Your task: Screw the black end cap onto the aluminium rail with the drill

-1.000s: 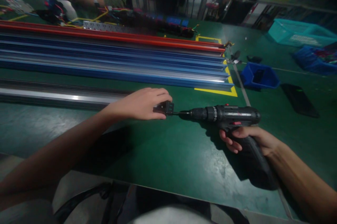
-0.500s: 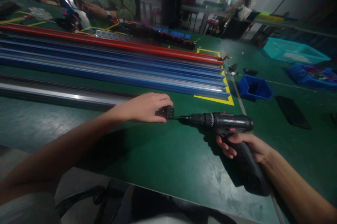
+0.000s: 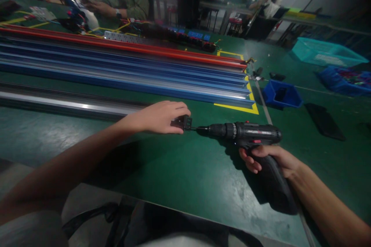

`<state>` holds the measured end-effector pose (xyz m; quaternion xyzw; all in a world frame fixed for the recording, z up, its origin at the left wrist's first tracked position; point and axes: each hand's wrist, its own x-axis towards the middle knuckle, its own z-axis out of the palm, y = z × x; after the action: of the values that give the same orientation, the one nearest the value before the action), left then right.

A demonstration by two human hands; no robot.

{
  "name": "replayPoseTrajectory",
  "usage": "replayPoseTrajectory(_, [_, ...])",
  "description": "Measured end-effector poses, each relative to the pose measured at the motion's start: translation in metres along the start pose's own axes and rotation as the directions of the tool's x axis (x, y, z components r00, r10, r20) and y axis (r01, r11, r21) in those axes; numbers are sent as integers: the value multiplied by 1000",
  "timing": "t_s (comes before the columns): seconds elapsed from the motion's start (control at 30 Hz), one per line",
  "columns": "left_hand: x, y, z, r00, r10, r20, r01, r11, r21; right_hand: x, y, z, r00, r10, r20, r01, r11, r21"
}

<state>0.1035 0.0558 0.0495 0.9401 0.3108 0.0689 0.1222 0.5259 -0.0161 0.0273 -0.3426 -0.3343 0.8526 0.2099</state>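
My right hand [image 3: 268, 158] is wrapped round the handle of a black cordless drill [image 3: 255, 133], which points left with its bit level above the green table. The bit's tip meets a small black end piece [image 3: 187, 123] at the end of a dark metal profile. My left hand [image 3: 162, 117] is closed round that end, thumb below and fingers over the top, covering part of it. Running off to the left is a long grey metal profile [image 3: 72, 104]; whether it joins the held end is hidden by my hand and forearm.
Blue profiles [image 3: 145, 75] and a red profile [image 3: 174, 51] lie across the table behind my left hand. To the right are a blue bin [image 3: 285, 96], a dark flat object [image 3: 324, 121], a blue tray [image 3: 342, 80] and a teal basket [image 3: 327, 51]. A co-worker's hand [image 3: 106, 9] shows across the table.
Both hands, the drill and the black piece keep nearly the same places. The view has shifted very slightly, moving the bins a little to the right.
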Motion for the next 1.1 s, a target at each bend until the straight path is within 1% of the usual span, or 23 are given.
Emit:
replayPoseTrajectory(0.13, [0,0,-2,1000,5,4,-5,1000,-1,1,2,-2,1000,-1,25,1,1000,-6])
replayPoseTrajectory(0.57, [0,-1,-2,1000,12,18,-12,1000,12,-3,1,0,998,65,-6,-65,997,41])
replayPoseTrajectory(0.8, [0,0,-2,999,2,33,-3,1000,12,-2,0,3,999,50,-4,-50,999,22])
replayPoseTrajectory(1.1, [-2,-1,-2,999,-23,49,21,999,47,0,0,1,999,12,46,-10,999,-45])
